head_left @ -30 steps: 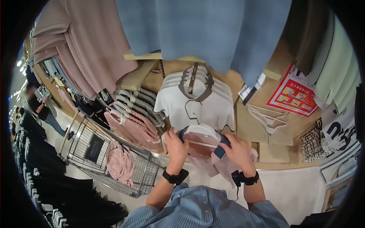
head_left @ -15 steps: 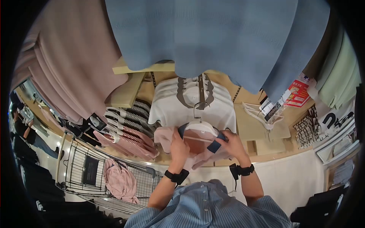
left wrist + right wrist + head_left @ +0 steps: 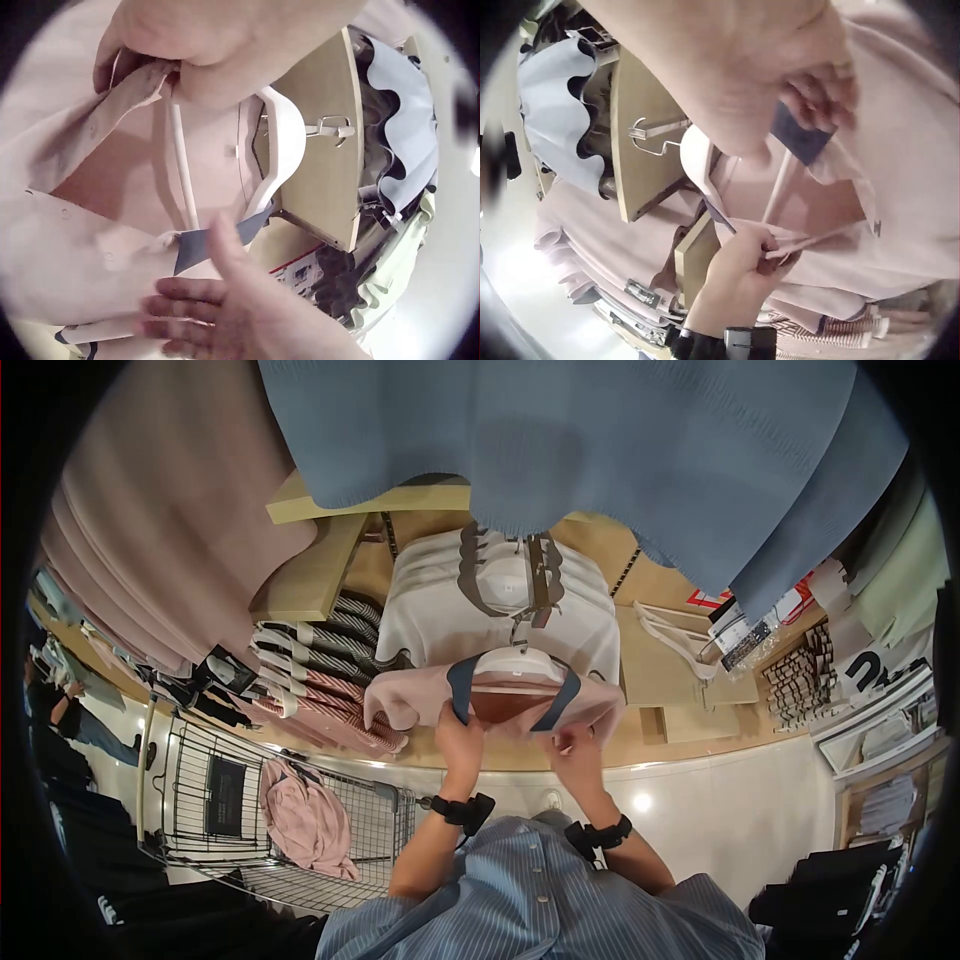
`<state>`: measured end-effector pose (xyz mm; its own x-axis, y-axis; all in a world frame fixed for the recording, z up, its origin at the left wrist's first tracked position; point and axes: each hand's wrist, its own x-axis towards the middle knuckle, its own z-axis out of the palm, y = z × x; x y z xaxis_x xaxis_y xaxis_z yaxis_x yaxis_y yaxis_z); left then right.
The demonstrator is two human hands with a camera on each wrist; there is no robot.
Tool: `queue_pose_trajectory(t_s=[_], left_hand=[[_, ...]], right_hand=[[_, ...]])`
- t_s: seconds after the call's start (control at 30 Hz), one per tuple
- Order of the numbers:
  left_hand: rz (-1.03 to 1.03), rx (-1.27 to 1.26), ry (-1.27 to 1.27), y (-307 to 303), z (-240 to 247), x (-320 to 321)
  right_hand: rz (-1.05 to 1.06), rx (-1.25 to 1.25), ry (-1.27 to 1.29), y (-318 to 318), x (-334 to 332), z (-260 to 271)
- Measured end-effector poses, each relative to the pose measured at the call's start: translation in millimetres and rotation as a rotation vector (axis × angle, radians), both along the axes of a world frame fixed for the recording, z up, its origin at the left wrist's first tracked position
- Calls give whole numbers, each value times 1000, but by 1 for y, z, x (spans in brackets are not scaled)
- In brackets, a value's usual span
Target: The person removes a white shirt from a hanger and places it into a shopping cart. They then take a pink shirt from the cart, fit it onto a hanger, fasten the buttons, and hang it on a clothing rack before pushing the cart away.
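At eight o'clock from centre, one grey wire shopping cart [image 3: 388, 793] contains one crumpled pink cloth garment [image 3: 305, 820]. Just below centre, at six, one navy-collared pink cloth shirt [image 3: 412, 694] is on one white hanger [image 3: 520, 661]. At its seven o'clock, the left hand [image 3: 462, 748] pinches its front edge; the right hand [image 3: 577, 768], at five, is released.

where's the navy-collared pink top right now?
Head view, centre: the navy-collared pink top is on a white hanger, just below the white tops and right of the shopping cart; the left hand grips its front edge.
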<state>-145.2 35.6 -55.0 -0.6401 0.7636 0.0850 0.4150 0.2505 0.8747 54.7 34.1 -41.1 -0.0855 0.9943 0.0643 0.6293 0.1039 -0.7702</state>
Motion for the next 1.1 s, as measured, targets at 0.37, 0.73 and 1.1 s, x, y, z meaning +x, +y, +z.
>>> queue_pose_trajectory(t_s=[0.37, 0.73, 1.1], left_hand=[[-327, 60, -322, -16, -12, 7], [-244, 122, -282, -2, -82, 4], [-516, -29, -1022, -14, -102, 5]], right_hand=[[-77, -301, 362, 42, -30, -97], [165, -352, 346, 6, -4, -66], [5, -482, 627, 0, -15, -72]])
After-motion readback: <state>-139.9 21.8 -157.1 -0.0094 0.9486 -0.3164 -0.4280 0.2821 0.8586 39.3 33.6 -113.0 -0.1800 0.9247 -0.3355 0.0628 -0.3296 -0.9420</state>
